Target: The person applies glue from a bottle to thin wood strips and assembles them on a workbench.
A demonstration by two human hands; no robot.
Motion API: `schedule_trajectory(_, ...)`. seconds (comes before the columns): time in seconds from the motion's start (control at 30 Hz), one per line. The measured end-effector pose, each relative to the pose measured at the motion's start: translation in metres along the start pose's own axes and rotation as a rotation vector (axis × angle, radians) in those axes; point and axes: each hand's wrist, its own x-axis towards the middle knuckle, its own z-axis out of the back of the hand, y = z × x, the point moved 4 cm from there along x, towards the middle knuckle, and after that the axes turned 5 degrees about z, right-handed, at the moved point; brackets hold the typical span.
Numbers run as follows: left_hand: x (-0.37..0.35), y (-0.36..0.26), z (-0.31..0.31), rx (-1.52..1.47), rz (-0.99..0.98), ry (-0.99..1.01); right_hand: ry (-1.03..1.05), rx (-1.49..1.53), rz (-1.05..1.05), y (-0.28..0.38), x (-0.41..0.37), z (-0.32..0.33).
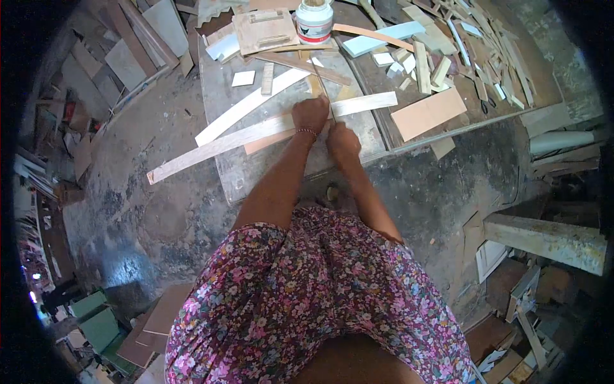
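Note:
A long pale wooden strip (211, 152) lies slantwise across the worktable (231, 182), its left end sticking out past the table edge. My left hand (311, 114), with a beaded band at the wrist, is closed and pressed down on this strip. Just right of it, my right hand (343, 141) is closed around the near end of a thin, long blade-like tool (322, 80), seen edge-on, perhaps a saw. The tool crosses the strip between my two hands; its handle is hidden in my fist. Under the strip lie a white board (240, 115) and an orange-brown piece (262, 142).
A white glue tub (314, 22) stands at the back beside a wooden panel (263, 32). On the right section lie a flat tan board (428, 114), scissors (485, 105) and many offcuts (422, 67). A wooden beam (547, 240) juts in at right.

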Motion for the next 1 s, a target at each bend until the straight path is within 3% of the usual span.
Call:
schedule_trajectory(0.23,-0.002,0.001,-0.001,-0.042,-0.045,-0.005,0.022,0.102,-0.004,0.0,-0.009,0.009)
schedule_trajectory(0.53,-0.001,0.003,-0.001,-0.065,0.048,0.015,0.034,0.095,-0.001,-0.003,-0.009,0.002)
schedule_trajectory(0.67,-0.004,0.003,-0.007,-0.045,0.017,-0.014,0.033,0.033,0.001,-0.012,-0.032,0.005)
schedule_trajectory(0.93,-0.001,0.002,-0.007,-0.018,-0.043,-0.125,-0.033,0.066,-0.02,-0.003,0.002,0.001)
schedule_trajectory(1.0,-0.001,0.001,-0.007,-0.033,0.011,-0.049,-0.03,0.039,0.007,-0.003,-0.004,0.005)
